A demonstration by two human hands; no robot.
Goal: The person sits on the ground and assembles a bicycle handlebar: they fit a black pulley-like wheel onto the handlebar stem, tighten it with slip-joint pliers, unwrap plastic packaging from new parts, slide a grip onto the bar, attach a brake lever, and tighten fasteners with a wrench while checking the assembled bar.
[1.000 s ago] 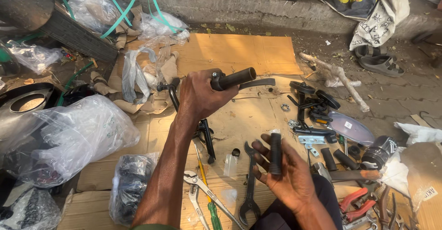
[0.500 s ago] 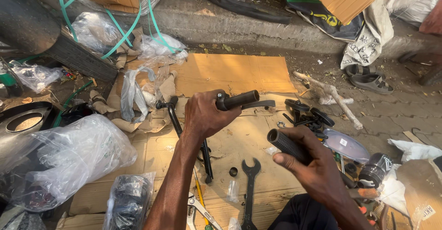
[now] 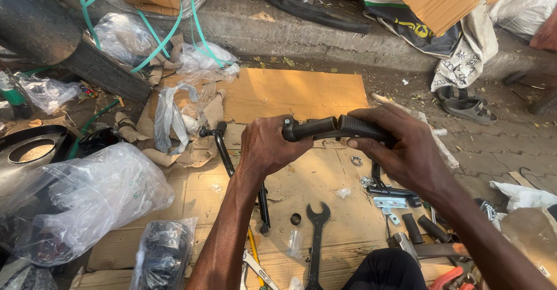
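Cardboard (image 3: pixel 290 95) is spread flat over the ground as the work surface, with clear plastic bags (image 3: pixel 87 203) bunched along its left side. Above its middle a black handlebar (image 3: pixel 310 129) is held level, and a ribbed black rubber grip (image 3: pixel 362 127) is seated over its right end. The left hand (image 3: pixel 270 148) is closed around the bar near its left end; the right hand (image 3: pixel 400 151) is wrapped around the grip.

For this fitting to go well, the bar would best be held rigid by the left hand while the grip is pushed straight along the bar's axis with a slight twist, never at an angle, so the rubber is not bunched or torn.

Below, a black open-ended spanner (image 3: pixel 316 240) lies on the cardboard, and a small nut (image 3: pixel 356 160) rests just under the grip.
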